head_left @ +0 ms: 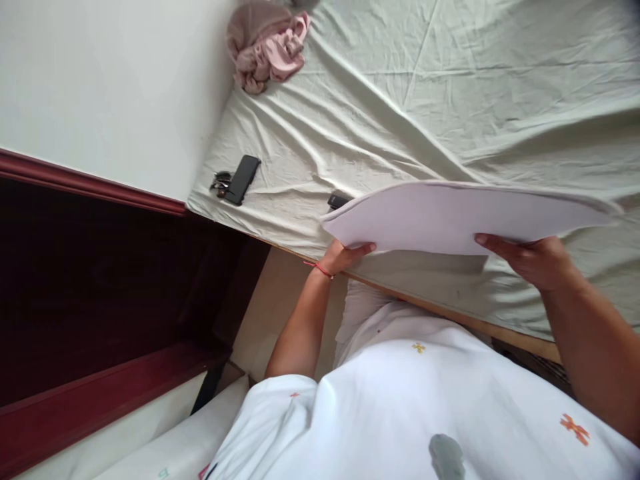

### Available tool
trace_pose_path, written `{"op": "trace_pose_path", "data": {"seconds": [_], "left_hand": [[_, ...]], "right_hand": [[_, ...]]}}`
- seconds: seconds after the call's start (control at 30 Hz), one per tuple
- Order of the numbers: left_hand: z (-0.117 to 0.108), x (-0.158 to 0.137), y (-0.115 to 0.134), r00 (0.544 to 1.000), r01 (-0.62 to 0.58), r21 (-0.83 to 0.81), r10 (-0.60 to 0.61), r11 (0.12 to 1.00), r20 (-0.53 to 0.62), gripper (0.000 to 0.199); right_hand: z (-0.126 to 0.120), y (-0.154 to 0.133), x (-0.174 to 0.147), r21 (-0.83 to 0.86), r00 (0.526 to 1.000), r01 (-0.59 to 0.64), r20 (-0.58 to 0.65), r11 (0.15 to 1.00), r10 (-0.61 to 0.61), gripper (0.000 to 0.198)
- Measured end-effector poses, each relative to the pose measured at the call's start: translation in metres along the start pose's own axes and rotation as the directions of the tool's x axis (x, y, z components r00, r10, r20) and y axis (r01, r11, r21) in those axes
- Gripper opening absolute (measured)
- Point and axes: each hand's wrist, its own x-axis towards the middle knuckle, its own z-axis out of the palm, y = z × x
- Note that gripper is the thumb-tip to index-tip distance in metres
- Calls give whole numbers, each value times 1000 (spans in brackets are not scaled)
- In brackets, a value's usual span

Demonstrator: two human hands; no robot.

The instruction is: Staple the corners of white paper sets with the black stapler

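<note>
A wide white flat sheet (pixel 415 217) with a curved, slightly thick far edge is held out in front of me, just above the near edge of the bed (pixel 360 133). I cannot tell whether it is folded cloth or paper. My left hand (pixel 344 256), with a red string at its wrist, grips the left end, thumb on top and fingers hidden beneath. Toward the other end, my right hand (pixel 533 260) holds the near edge in the same way. Partly covered by the sheet's left corner is a small black object (pixel 339 201).
A black phone-like case (pixel 243 179) lies beside a bunch of keys (pixel 221 183) near the bed's left corner. Crumpled pink cloth (pixel 267 47) rests farther back against the white wall (pixel 100 87). Dark red wooden furniture (pixel 90 190) stands at the left.
</note>
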Motion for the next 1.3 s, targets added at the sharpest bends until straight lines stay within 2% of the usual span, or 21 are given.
{"op": "trace_pose_path", "data": {"seconds": [0.13, 0.27, 0.4, 0.57, 0.63, 0.83, 0.9, 1.0, 1.13, 1.2, 1.3], "left_hand": [[4, 2, -3, 998, 21, -10, -22, 1000, -66, 59], [2, 2, 0, 990, 132, -70, -136, 989, -47, 55], [-3, 4, 3, 986, 166, -82, -166, 983, 4, 49], [-3, 7, 3, 981, 193, -149, -193, 970, 14, 39], [-1, 8, 4, 978, 204, -166, -207, 965, -4, 36], [5, 11, 0, 964, 225, -129, -239, 966, -112, 24], [7, 11, -2, 962, 234, -74, -242, 969, -128, 16], [10, 11, -3, 974, 184, 144, -160, 972, -163, 13], [14, 11, 0, 987, 113, 456, -46, 883, -156, 18], [15, 11, 2, 988, 112, 516, -39, 849, -151, 21], [18, 10, 3, 986, 121, 490, -46, 863, -163, 20]], "right_hand": [[5, 0, -1, -13, 999, 19, -37, 1000, -20, 30], [10, -4, -3, 75, 987, -134, -79, 988, 140, 32], [9, -6, -5, 220, 935, -280, -157, 935, 317, 38], [7, -5, -8, 380, 834, -409, -213, 830, 508, 51], [7, -3, -9, 398, 818, -422, -220, 815, 531, 53], [9, -3, -8, 370, 812, -433, -237, 822, 534, 47], [10, -4, -7, 370, 810, -435, -237, 821, 537, 46], [9, -6, -9, 375, 809, -430, -243, 821, 535, 44], [7, -4, -14, 372, 799, -439, -255, 818, 544, 43], [6, -3, -16, 377, 797, -441, -253, 814, 549, 43], [7, -2, -19, 391, 789, -438, -264, 810, 555, 41]]}}
